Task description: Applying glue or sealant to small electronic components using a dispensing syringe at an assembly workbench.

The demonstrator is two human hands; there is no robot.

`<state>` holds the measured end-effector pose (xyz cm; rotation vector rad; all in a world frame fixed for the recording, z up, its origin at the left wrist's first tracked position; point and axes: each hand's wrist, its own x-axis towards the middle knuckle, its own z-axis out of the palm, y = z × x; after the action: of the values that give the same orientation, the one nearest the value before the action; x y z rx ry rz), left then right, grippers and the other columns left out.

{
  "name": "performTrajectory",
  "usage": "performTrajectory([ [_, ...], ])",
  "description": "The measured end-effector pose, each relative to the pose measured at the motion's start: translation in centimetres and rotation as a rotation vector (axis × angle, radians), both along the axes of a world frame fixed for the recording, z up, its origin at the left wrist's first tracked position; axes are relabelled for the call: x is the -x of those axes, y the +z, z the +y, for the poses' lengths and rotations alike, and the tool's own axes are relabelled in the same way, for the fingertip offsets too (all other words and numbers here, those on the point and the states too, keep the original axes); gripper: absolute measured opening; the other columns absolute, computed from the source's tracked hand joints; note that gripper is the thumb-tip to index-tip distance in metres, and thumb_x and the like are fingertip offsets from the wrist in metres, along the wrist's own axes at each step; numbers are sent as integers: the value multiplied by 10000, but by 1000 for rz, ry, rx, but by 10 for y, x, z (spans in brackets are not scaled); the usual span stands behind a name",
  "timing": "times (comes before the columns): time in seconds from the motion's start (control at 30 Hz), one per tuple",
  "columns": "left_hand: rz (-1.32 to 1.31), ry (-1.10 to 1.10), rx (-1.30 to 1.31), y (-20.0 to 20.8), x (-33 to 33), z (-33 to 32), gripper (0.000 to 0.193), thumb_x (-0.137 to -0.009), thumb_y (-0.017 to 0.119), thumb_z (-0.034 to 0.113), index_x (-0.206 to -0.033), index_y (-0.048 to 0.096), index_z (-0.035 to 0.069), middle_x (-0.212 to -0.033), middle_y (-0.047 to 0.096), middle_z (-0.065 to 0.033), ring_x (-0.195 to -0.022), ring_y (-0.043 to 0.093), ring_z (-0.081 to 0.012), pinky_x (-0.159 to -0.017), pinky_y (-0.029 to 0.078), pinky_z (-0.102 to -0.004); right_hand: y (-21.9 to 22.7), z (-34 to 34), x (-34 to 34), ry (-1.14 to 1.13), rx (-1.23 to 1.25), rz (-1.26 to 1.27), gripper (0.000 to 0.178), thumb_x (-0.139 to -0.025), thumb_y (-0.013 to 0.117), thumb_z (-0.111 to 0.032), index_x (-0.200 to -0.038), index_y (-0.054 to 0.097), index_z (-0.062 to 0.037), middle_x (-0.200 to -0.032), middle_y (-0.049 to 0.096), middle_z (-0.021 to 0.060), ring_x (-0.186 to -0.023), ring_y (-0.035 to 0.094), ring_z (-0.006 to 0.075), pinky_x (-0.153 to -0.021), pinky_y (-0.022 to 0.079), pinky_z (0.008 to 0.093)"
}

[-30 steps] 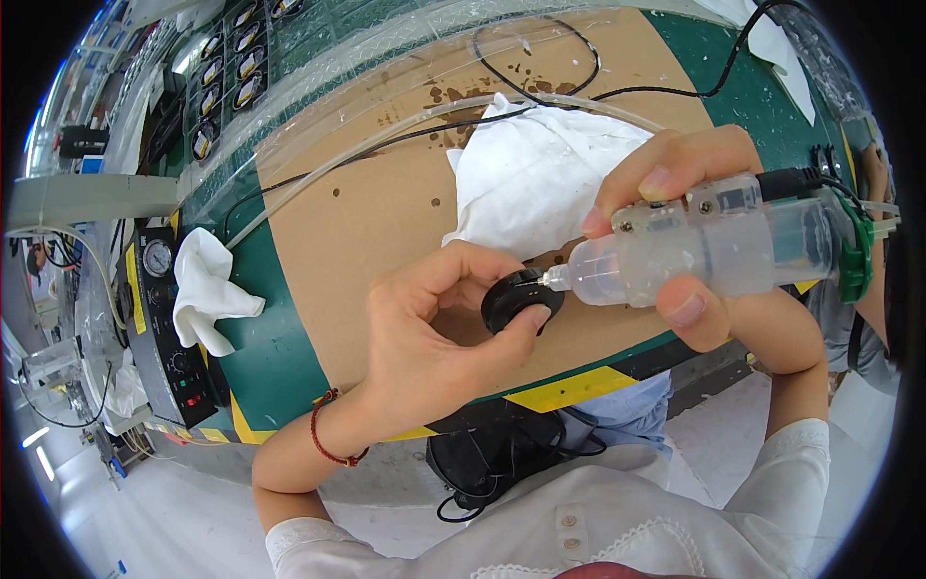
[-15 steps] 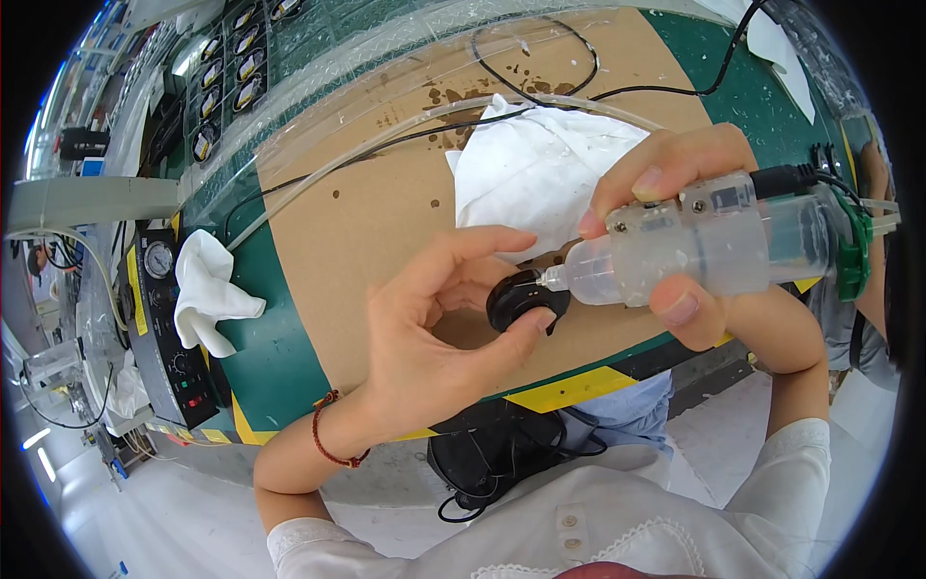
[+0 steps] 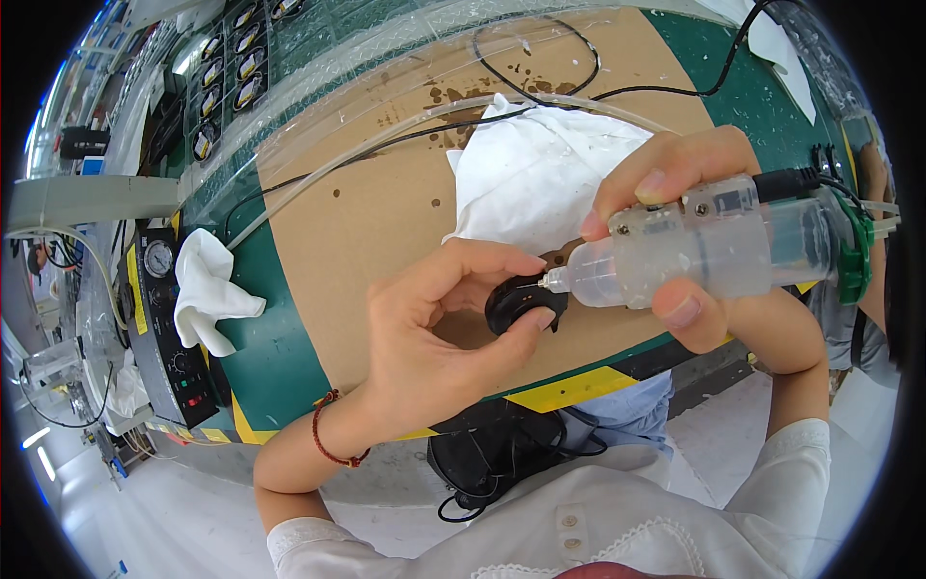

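Note:
My left hand (image 3: 434, 328) pinches a small round black part (image 3: 516, 304) between thumb and fingers, above the brown cardboard (image 3: 376, 212). In my right hand (image 3: 685, 183) lies a clear dispensing syringe (image 3: 694, 246), wrapped by fingers and thumb and held nearly level. Its needle tip (image 3: 552, 281) meets the upper edge of the black part; whether it touches is too small to tell. A green cap (image 3: 857, 256) closes the syringe's right end, where a black cable (image 3: 786, 180) also joins. Behind my hands a crumpled white cloth (image 3: 540, 169) rests on the cardboard.
At the left stands a black dispenser box (image 3: 169, 328) with a gauge, a white cloth (image 3: 212, 289) beside it. A clear tube (image 3: 386, 130) and thin cable cross the cardboard. Trays of round black parts (image 3: 249, 63) lie far left. Yellow-black tape (image 3: 569, 389) marks the green table's front edge.
My left index finger has shifted slightly lower and to the right along the black part. The syringe has moved very slightly, its tip still at the part.

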<state>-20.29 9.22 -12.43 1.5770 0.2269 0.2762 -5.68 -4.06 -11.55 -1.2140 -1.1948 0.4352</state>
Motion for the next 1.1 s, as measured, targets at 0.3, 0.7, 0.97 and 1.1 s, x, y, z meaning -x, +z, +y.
performTrajectory([
  [0.3,13,10,-6,0,0,-1,260,-640,653,-17,-876,545,-21,-776,594,-50,-686,574,-79,-628,456,-187,0,-1,-3,50,-5,-31,460,-684,619,-320,-962,324,-102,-826,507,138,-727,533,179,-647,449,276],
  [0.7,0,23,-6,0,0,-2,259,-635,646,-29,-866,529,-21,-785,591,-62,-691,574,-82,-628,458,-186,0,-1,-4,56,-5,-53,465,-679,610,-318,-968,319,-101,-820,512,144,-697,534,173,-633,454,273],
  [0.97,0,19,9,1,0,-1,257,-633,640,-35,-859,519,-21,-782,586,-66,-694,570,-81,-626,457,-186,1,-1,-1,11,4,-41,460,-681,607,-317,-966,319,-99,-822,512,149,-688,536,172,-629,453,266],
  [1.1,20,25,-3,3,-1,-1,263,-629,639,-38,-858,512,-20,-779,584,-63,-692,566,-76,-627,455,-183,2,-2,-3,25,22,-47,460,-681,611,-319,-964,320,-102,-824,508,145,-703,536,174,-631,453,269],
])
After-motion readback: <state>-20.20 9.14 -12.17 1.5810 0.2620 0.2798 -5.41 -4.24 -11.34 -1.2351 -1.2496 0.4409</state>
